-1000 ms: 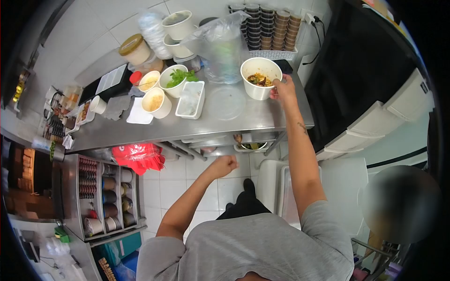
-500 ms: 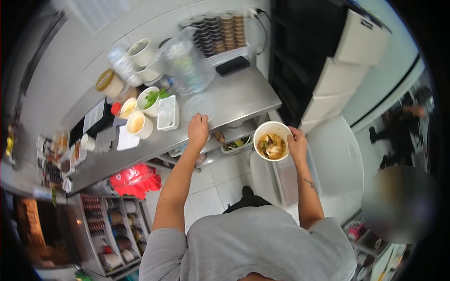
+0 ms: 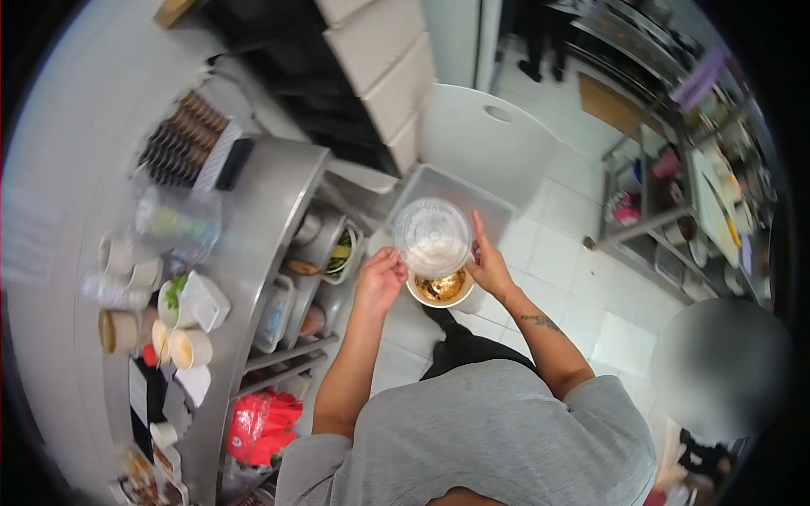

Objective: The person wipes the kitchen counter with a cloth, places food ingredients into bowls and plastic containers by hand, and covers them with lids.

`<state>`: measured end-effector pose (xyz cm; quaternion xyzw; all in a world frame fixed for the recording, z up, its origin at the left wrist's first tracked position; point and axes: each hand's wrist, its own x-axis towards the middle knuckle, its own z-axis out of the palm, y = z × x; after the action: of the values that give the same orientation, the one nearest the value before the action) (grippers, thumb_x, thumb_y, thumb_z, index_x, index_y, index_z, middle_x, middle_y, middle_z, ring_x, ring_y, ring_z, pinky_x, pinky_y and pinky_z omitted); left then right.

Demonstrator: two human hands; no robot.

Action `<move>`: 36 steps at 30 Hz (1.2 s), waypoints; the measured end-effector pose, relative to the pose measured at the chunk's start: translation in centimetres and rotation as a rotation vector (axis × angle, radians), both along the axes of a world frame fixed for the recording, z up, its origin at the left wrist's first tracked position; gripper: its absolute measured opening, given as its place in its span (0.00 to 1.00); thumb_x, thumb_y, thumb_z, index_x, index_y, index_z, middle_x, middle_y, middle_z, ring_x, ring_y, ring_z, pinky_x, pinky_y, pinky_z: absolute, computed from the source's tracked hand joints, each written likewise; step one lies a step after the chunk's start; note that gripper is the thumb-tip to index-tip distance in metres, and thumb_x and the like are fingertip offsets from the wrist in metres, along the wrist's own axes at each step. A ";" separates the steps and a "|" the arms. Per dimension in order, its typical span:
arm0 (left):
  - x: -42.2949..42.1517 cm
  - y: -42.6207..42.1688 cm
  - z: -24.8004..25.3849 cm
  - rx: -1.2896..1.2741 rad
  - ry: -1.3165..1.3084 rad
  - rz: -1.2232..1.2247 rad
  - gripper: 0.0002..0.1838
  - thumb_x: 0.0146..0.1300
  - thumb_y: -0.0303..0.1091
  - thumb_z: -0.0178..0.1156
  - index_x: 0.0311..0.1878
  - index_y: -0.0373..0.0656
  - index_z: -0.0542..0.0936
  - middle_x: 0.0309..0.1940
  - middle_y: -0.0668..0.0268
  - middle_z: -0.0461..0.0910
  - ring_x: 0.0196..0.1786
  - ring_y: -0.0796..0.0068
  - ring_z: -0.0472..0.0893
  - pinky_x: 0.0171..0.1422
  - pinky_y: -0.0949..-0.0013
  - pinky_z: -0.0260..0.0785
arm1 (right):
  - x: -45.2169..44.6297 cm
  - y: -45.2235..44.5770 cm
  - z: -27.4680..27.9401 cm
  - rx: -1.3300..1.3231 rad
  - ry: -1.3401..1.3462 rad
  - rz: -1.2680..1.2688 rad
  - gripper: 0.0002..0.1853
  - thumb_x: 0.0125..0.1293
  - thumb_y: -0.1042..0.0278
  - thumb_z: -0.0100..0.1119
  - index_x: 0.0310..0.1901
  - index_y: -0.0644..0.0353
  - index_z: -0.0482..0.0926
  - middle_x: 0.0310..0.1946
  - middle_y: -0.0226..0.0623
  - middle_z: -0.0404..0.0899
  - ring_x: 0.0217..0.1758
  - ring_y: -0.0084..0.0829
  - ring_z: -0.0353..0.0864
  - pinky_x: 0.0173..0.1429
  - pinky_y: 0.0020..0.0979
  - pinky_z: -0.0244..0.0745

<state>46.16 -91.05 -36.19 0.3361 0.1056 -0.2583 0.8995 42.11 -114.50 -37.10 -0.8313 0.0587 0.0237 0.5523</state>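
A white paper bowl (image 3: 443, 298) of food in reddish-brown sauce is in front of my body. My right hand (image 3: 491, 268) grips its right side, the index finger stretched up along the lid. A see-through round plastic lid (image 3: 432, 232) stands tilted over the bowl's far part and hides some of it. My left hand (image 3: 381, 280) pinches the lid's lower left edge. Just beyond is a translucent plastic box (image 3: 502, 221) on a white chair (image 3: 489, 139).
At the left runs a steel counter (image 3: 274, 181) with a phone (image 3: 234, 164), stacked containers, cups and a white tub (image 3: 206, 302). Shelves below hold tubs and a red bag (image 3: 263, 426). A wheeled rack (image 3: 629, 228) stands right; a person's legs (image 3: 540, 38) show behind.
My view has turned right, away from the counter. The left hand has left the counter and now holds a lid. The bowl has come in front of my body, under the lid.
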 end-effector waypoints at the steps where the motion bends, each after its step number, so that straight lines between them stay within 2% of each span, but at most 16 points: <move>1: -0.7 -0.9 -0.6 -0.037 0.054 -0.032 0.01 0.62 0.25 0.52 0.37 0.40 0.73 0.27 0.68 0.73 0.28 0.78 0.70 0.34 0.75 0.62 | -1.5 -1.5 0.4 -0.008 0.073 -0.051 0.50 0.52 0.82 0.54 0.72 0.37 0.40 0.36 0.41 0.74 0.35 0.33 0.75 0.41 0.33 0.74; 2: -1.4 -1.8 -1.2 -0.010 0.066 -0.047 0.01 0.62 0.25 0.52 0.36 0.39 0.72 0.27 0.67 0.73 0.27 0.78 0.70 0.32 0.74 0.61 | -2.9 -2.7 0.6 0.054 0.030 -0.094 0.49 0.52 0.82 0.54 0.72 0.37 0.41 0.31 0.36 0.69 0.31 0.27 0.70 0.35 0.30 0.72; 5: -2.3 -4.3 -2.7 0.054 0.105 -0.203 0.02 0.61 0.27 0.54 0.36 0.40 0.72 0.25 0.68 0.73 0.26 0.78 0.71 0.30 0.74 0.62 | -5.8 -6.1 0.9 0.053 -0.054 -0.152 0.45 0.52 0.83 0.50 0.71 0.38 0.50 0.35 0.36 0.70 0.32 0.27 0.71 0.37 0.29 0.71; 8: -2.3 -8.1 -2.4 0.112 0.131 -0.347 0.02 0.61 0.28 0.54 0.35 0.42 0.72 0.23 0.69 0.73 0.24 0.79 0.71 0.27 0.74 0.62 | -8.3 -9.4 0.0 -0.107 -0.077 -0.125 0.39 0.52 0.86 0.46 0.67 0.39 0.63 0.40 0.39 0.71 0.34 0.29 0.71 0.43 0.28 0.71; 12: -1.8 -15.8 -2.5 0.178 0.063 -0.488 0.02 0.61 0.30 0.53 0.33 0.45 0.72 0.23 0.71 0.74 0.24 0.80 0.72 0.25 0.75 0.62 | -11.4 -14.5 -0.2 -0.026 -0.161 -0.245 0.33 0.52 0.88 0.44 0.57 0.42 0.75 0.52 0.44 0.69 0.42 0.32 0.74 0.48 0.26 0.70; 17: -1.2 -28.7 -1.1 0.402 -0.104 -0.640 0.05 0.62 0.35 0.55 0.33 0.46 0.72 0.22 0.71 0.73 0.24 0.82 0.72 0.24 0.75 0.62 | -14.3 -25.0 -0.7 -0.020 -0.167 -0.389 0.31 0.52 0.88 0.45 0.55 0.44 0.78 0.55 0.44 0.68 0.43 0.30 0.73 0.47 0.25 0.70; 20: -1.6 -36.7 1.1 0.705 -0.384 -0.727 0.08 0.63 0.37 0.55 0.34 0.44 0.71 0.22 0.72 0.71 0.22 0.83 0.70 0.24 0.77 0.62 | -14.9 -30.8 0.5 -0.023 -0.135 -0.470 0.33 0.52 0.89 0.45 0.55 0.42 0.77 0.53 0.43 0.69 0.42 0.29 0.73 0.43 0.24 0.70; 23: -0.9 -42.5 0.9 0.705 -0.510 -0.755 0.08 0.62 0.36 0.57 0.34 0.44 0.71 0.20 0.73 0.70 0.21 0.84 0.69 0.23 0.78 0.61 | -13.6 -36.3 0.9 -0.092 -0.230 -0.457 0.34 0.52 0.89 0.45 0.59 0.44 0.73 0.53 0.44 0.69 0.41 0.29 0.74 0.40 0.24 0.71; 26: 2.3 -45.5 1.4 0.633 -0.463 -0.706 0.06 0.62 0.33 0.58 0.33 0.45 0.70 0.20 0.73 0.70 0.20 0.85 0.68 0.23 0.78 0.61 | -10.7 -40.1 1.9 0.030 -0.256 -0.612 0.34 0.52 0.87 0.47 0.63 0.50 0.67 0.53 0.46 0.69 0.40 0.30 0.74 0.38 0.26 0.71; 29: 6.4 -47.3 2.7 0.668 -0.513 -0.548 0.08 0.62 0.30 0.57 0.31 0.43 0.68 0.17 0.71 0.68 0.18 0.84 0.67 0.21 0.77 0.60 | -7.3 -44.9 -0.2 -0.039 -0.126 -0.630 0.33 0.53 0.84 0.48 0.65 0.57 0.64 0.52 0.47 0.69 0.36 0.31 0.77 0.33 0.27 0.74; 34: 15.2 -49.5 3.5 0.734 -0.423 -0.437 0.09 0.61 0.31 0.58 0.28 0.45 0.67 0.16 0.72 0.69 0.17 0.83 0.68 0.21 0.77 0.61 | 2.5 -51.7 -2.5 0.115 -0.074 -0.647 0.31 0.54 0.82 0.48 0.63 0.63 0.64 0.52 0.46 0.67 0.28 0.30 0.78 0.23 0.26 0.79; 36: 19.7 -50.9 1.6 0.710 -0.341 -0.469 0.09 0.60 0.31 0.59 0.28 0.45 0.68 0.16 0.71 0.69 0.17 0.82 0.69 0.21 0.76 0.62 | 7.4 -55.0 -2.9 0.181 -0.101 -0.689 0.30 0.54 0.82 0.49 0.62 0.64 0.65 0.51 0.45 0.68 0.27 0.30 0.78 0.22 0.25 0.80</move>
<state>65.82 -141.98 -34.56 0.6762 -0.0410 -0.3438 0.6503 49.47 -169.55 -39.99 -0.7104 0.3060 -0.1998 0.6015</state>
